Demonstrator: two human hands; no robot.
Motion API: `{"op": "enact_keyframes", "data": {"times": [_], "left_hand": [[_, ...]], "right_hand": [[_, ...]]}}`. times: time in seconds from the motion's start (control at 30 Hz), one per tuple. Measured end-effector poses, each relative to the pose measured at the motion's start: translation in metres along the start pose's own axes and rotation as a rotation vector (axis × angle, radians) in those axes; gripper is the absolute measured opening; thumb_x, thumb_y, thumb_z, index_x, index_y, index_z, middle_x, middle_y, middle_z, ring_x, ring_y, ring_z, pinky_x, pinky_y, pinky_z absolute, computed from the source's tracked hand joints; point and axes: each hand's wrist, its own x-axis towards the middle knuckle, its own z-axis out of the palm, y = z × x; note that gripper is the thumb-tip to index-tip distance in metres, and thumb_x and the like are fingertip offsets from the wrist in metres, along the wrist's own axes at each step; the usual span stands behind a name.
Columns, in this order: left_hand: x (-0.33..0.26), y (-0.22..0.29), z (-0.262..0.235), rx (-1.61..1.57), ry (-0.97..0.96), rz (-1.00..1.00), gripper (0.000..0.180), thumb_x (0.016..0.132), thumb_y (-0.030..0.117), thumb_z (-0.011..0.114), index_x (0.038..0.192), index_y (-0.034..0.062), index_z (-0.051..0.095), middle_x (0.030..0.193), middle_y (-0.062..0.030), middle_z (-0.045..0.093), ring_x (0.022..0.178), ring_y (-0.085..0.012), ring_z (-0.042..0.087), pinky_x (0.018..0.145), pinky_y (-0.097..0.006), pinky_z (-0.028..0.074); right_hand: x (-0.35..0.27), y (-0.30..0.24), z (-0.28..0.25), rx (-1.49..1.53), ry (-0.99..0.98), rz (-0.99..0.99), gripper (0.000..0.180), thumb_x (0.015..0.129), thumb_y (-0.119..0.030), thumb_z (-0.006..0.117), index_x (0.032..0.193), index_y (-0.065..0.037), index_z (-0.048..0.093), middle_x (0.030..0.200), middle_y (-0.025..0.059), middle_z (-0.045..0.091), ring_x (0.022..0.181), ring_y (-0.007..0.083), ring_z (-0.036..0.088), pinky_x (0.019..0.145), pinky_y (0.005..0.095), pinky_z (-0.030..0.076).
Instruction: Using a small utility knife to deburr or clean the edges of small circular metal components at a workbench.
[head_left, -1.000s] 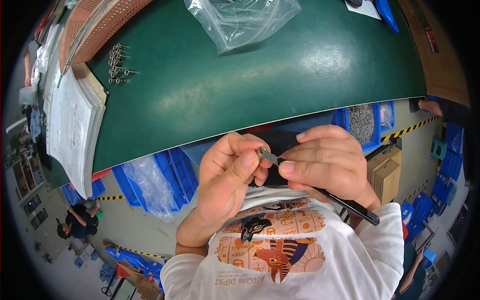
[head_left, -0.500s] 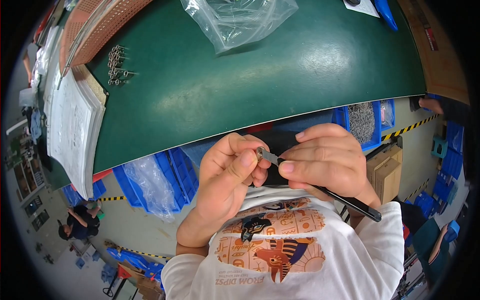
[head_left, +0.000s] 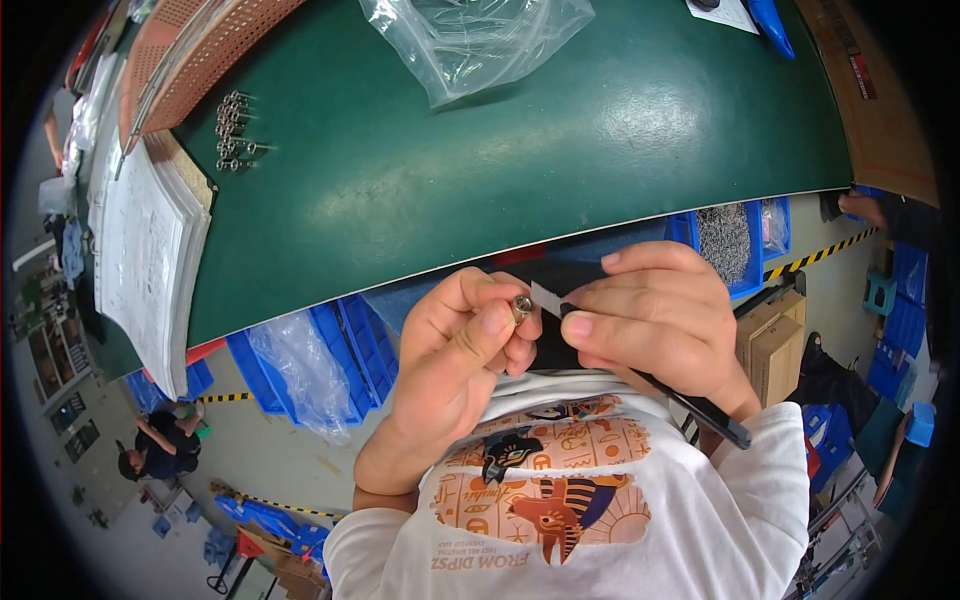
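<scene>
My left hand (head_left: 450, 340) pinches a small round metal part (head_left: 521, 306), silvery with an open end, between thumb and fingertips. In my right hand (head_left: 665, 325) is a knife (head_left: 715, 420) with a long black handle, which runs back under the palm toward my wrist. Its flat pale blade (head_left: 546, 299) points left at the metal part, with a slight gap between them. Both hands are held in front of my shirt, just off the near edge of the green table (head_left: 450, 190).
Several small metal pieces (head_left: 232, 130) lie on the table at the left, near a stack of papers (head_left: 155, 250) and a perforated pinkish rack (head_left: 190, 70). A clear plastic bag (head_left: 470, 50) rests at the far side. Blue bins (head_left: 745, 250) stand below the table edge.
My right hand has drawn slightly right and up, pulling the blade off the metal part. The part's open end has turned more into view. My left hand has hardly moved.
</scene>
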Motion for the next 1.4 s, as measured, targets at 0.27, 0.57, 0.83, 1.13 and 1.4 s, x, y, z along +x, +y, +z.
{"op": "enact_keyframes", "data": {"times": [0.27, 0.57, 0.83, 1.13, 1.4], "left_hand": [[0.0008, 0.0012, 0.0016, 0.022, 0.011, -0.024, 0.015, 0.089, 0.014, 0.053, 0.098, 0.0023, 0.054, 0.089, -0.0081, 0.057, 0.069, -0.0098, 0.051, 0.061, -0.022, 0.042], [0.0012, 0.0016, 0.0024, 0.014, 0.023, -0.023, 0.015, 0.089, 0.014, 0.053, 0.099, 0.0031, 0.054, 0.089, -0.0082, 0.057, 0.069, -0.0099, 0.051, 0.061, -0.023, 0.042], [0.0019, 0.0025, 0.0007, 0.009, 0.01, -0.033, 0.015, 0.089, 0.014, 0.052, 0.1, 0.0034, 0.054, 0.09, -0.0082, 0.057, 0.07, -0.01, 0.052, 0.061, -0.023, 0.042], [0.002, 0.0023, 0.0026, -0.003, 0.014, -0.053, 0.015, 0.086, 0.008, 0.055, 0.1, 0.0022, 0.054, 0.091, -0.0082, 0.058, 0.072, -0.0097, 0.053, 0.061, -0.023, 0.043], [0.0021, 0.0022, 0.0005, -0.018, 0.021, -0.057, 0.015, 0.087, 0.009, 0.054, 0.1, 0.0023, 0.055, 0.088, -0.0085, 0.059, 0.068, -0.01, 0.053, 0.06, -0.023, 0.043]], "right_hand": [[-0.0006, 0.0012, -0.0012, 0.153, -0.035, 0.045, 0.016, 0.071, -0.016, 0.068, 0.083, -0.006, 0.064, 0.07, 0.0038, 0.065, 0.063, 0.0125, 0.062, 0.067, 0.0274, 0.048], [0.0006, -0.0018, 0.0008, 0.019, -0.037, -0.007, 0.016, 0.071, -0.015, 0.066, 0.083, -0.004, 0.064, 0.071, 0.0049, 0.065, 0.062, 0.0135, 0.061, 0.067, 0.0274, 0.048], [0.0002, 0.0005, -0.0008, 0.122, -0.022, 0.023, 0.016, 0.071, -0.015, 0.066, 0.084, -0.005, 0.064, 0.071, 0.0041, 0.065, 0.063, 0.013, 0.062, 0.067, 0.0275, 0.048], [-0.0015, 0.0013, -0.0012, 0.128, -0.012, 0.038, 0.016, 0.071, -0.014, 0.068, 0.084, -0.005, 0.064, 0.071, 0.004, 0.065, 0.064, 0.0127, 0.062, 0.067, 0.0271, 0.048], [-0.0023, 0.0006, 0.0008, 0.026, 0.0, -0.001, 0.016, 0.071, -0.014, 0.068, 0.084, -0.005, 0.064, 0.07, 0.0039, 0.064, 0.063, 0.0125, 0.062, 0.066, 0.0272, 0.048]]}}
